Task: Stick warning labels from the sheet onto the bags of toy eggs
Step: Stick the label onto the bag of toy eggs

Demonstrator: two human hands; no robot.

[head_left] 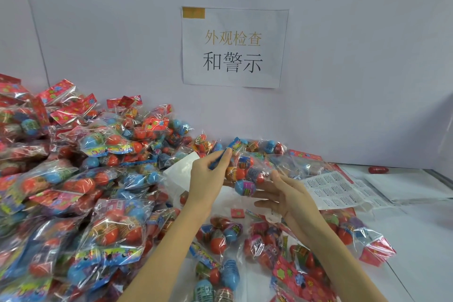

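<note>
near bags (220, 235): clear bags of toy eggs lay loose on the desk (416, 240) under the forearms, likely the working spot.
right hand (284, 200): fingers (267, 195) straight and relaxed, cupped below the held bag, probably supporting it; a small white label (275, 213) seemed to sit at the palm, grip unclear.
left hand (208, 179): pinched the blue header of the held bag (245, 174), lifted above the desk between both hands, likely to expose a face for sticking.
held bag look: clear crinkly film, red, blue and orange eggs inside.
label sheet (333, 190): flat on the desk just right of the hands, within reach.
pile (73, 167): heaped bags at left.
wall sign (234, 48): printed paper.
</note>
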